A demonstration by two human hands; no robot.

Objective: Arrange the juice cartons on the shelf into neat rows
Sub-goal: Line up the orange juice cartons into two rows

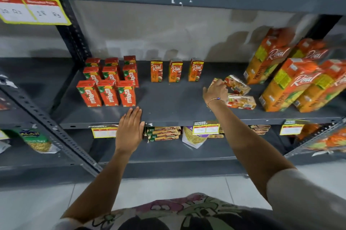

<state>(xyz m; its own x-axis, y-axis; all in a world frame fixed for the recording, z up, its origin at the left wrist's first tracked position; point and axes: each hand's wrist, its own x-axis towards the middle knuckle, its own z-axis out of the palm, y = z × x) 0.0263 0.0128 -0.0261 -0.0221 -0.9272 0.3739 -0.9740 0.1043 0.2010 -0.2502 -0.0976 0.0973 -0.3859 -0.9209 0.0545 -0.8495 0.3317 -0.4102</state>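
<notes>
Fingers (218, 84) of the right hand (215, 92) curl around a fallen carton (215, 81) lying flat on the grey shelf (168, 102), long axis pointing right beside two more toppled cartons (240, 101). Left hand (130, 129) rests flat, fingers together, at the shelf's front edge.

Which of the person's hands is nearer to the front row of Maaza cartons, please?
Left. The left hand hovers at the shelf edge just below the front row of Maaza cartons; the right hand is far right, on a toppled carton.
</notes>
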